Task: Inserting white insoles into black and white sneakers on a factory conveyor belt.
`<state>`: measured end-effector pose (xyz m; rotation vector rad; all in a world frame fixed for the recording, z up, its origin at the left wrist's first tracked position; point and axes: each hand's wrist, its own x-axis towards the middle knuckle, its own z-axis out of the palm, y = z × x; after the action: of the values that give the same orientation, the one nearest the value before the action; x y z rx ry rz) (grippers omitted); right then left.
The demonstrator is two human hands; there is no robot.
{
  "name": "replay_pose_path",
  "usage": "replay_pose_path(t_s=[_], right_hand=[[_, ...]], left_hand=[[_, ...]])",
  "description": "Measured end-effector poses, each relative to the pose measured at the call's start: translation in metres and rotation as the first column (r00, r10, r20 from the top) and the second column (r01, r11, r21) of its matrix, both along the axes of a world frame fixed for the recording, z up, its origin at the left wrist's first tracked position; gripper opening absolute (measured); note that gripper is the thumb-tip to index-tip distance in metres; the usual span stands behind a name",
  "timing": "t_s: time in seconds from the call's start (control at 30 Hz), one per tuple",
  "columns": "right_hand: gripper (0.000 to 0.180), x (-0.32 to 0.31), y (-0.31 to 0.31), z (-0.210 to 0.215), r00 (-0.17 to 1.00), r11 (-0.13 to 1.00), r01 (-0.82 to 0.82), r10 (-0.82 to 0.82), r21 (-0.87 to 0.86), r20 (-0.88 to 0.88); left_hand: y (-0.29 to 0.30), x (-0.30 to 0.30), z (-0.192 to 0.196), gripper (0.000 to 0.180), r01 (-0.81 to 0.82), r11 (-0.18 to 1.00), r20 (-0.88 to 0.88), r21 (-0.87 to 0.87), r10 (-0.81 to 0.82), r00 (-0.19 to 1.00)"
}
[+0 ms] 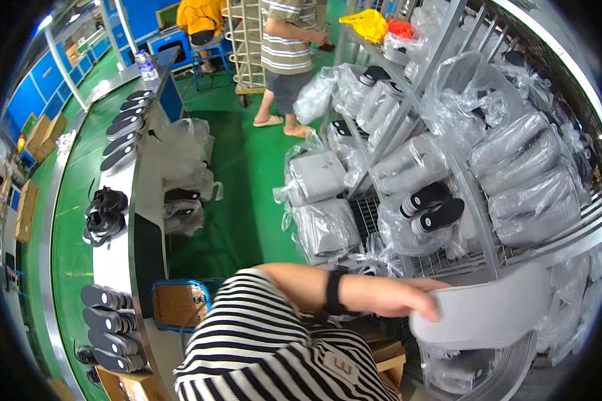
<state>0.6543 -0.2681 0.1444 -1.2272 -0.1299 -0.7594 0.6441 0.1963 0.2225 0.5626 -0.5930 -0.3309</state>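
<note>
Grey insole stack [481, 304] sits edge-on in the head view, pinched in the right hand [398, 297] with fingers curled over its near end, likely so the pile stays together beside the wire rack [448, 167] of bagged insoles. The left hand is out of view.

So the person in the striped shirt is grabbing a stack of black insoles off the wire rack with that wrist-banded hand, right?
Not quite: the stack of insoles under the hand is light grey, not black. The head view shows the fingers curled over its near end, beside the wire rack. The rest holds: striped shirt and a dark band on the wrist.
</note>
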Motion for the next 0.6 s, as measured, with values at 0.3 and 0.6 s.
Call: replay_pose_path(t_s=[0.3, 0.6], right_hand=[[0.044, 0.003, 0.238, 0.006, 0.567, 0.616, -0.632, 0.781, 0.47, -0.261], [0.055, 0.034, 0.482, -0.007, -0.09, 0.088, -0.794, 0.961, 0.602, -0.26]], left_hand=[[0.178, -0.121, -0.051, 0.073, -0.374, 0.908, -0.386, 0.189, 0.419, 0.822], [0.342, -0.332, -0.087, 0.067, -0.848, -0.381, -0.219, 0.369, 0.851, -0.478]])
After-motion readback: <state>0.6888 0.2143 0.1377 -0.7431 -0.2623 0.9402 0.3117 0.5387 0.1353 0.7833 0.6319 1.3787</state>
